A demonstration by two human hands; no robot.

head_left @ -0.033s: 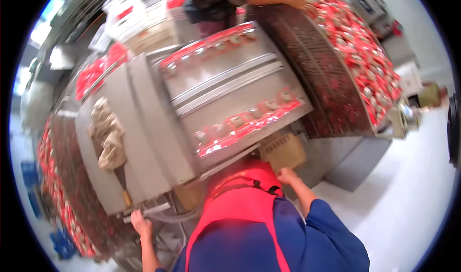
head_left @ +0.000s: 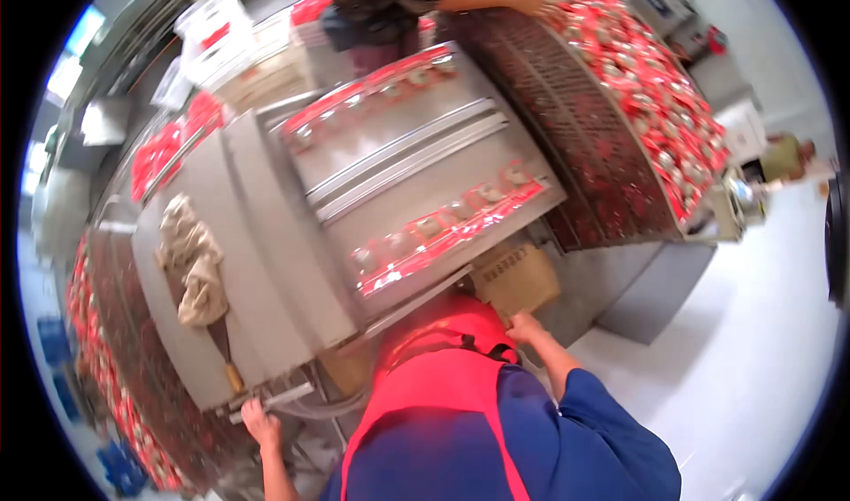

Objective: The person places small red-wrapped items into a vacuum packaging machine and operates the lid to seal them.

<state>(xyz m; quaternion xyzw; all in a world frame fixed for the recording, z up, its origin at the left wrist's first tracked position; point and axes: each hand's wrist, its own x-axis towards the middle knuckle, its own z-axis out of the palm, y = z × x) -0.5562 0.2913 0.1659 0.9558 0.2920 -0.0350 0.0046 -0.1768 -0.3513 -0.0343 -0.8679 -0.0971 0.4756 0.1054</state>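
Note:
My left hand is at the lower left with its fingers curled over a metal bar at the front edge of the machine. Beside my red apron, my right hand is closed near a cardboard box; what its fingers hold, if anything, is too blurred to make out. Ahead of me lies a steel machine bed. A near row of red and clear packets lines its front edge, and a far row lines its back edge.
On the steel cover at left lie a crumpled beige cloth and a wooden-handled tool. Heaped red packets fill a slatted conveyor at right. Another person stands across, one arm reaching over the packets.
The whole view shifts slightly, with the machine sliding a little to the left. Both hands keep nearly the same places, and the packet rows stay as they were.

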